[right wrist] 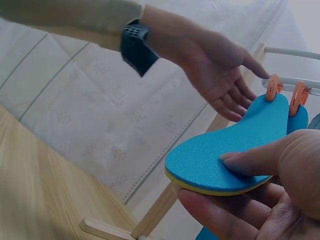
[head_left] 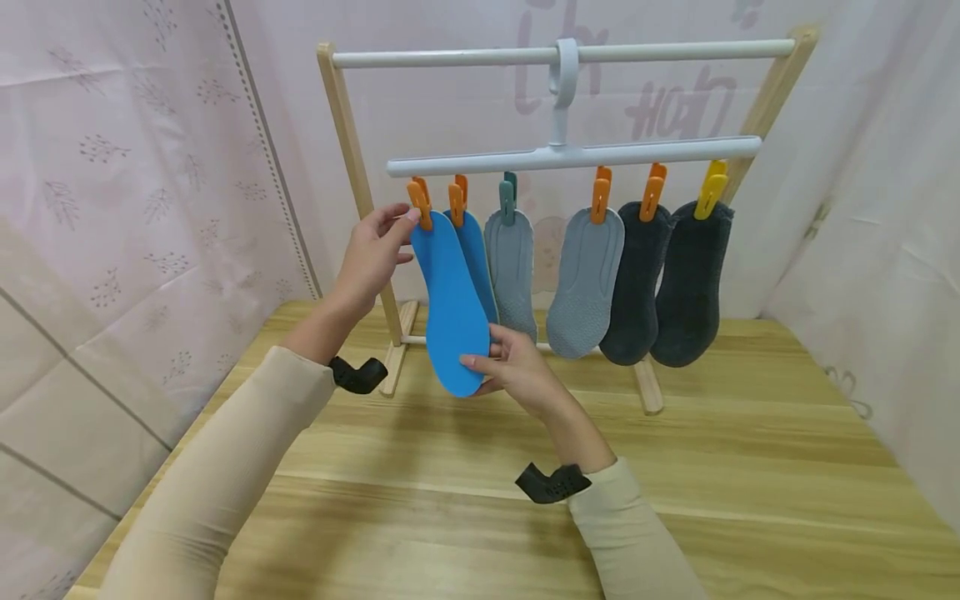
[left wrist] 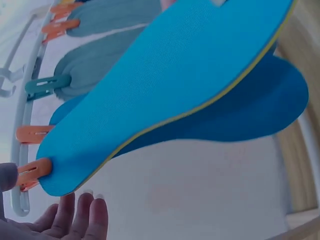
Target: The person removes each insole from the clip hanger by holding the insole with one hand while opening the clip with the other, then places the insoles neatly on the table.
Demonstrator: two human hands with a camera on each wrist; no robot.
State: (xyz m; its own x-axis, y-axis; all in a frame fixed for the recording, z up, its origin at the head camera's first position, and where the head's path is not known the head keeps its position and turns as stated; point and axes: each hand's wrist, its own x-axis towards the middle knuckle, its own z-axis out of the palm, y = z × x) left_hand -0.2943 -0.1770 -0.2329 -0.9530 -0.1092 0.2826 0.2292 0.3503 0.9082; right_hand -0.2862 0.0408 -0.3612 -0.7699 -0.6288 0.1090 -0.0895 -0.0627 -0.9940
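Observation:
A blue insole [head_left: 455, 308] with a yellow underside hangs from an orange clothespin [head_left: 420, 204] at the left end of a white hanger [head_left: 480, 160]. My right hand [head_left: 521, 367] pinches its wide lower end, thumb on the blue face and fingers beneath, tilting it outward. At the clothespin is my left hand [head_left: 372, 254]; its thumb tip is against or very near the pin, the other fingers loosely extended beside the insole. A second blue insole [left wrist: 235, 107] hangs just behind, from another orange clothespin [left wrist: 34, 134].
Farther right on the hanger hang two grey insoles [head_left: 585, 283] and two black insoles [head_left: 692, 283], held by green, orange and yellow clothespins. The hanger hooks over the white bar of a wooden rack [head_left: 347, 133]. The rack stands on a wood-grain table [head_left: 450, 500] before patterned curtains.

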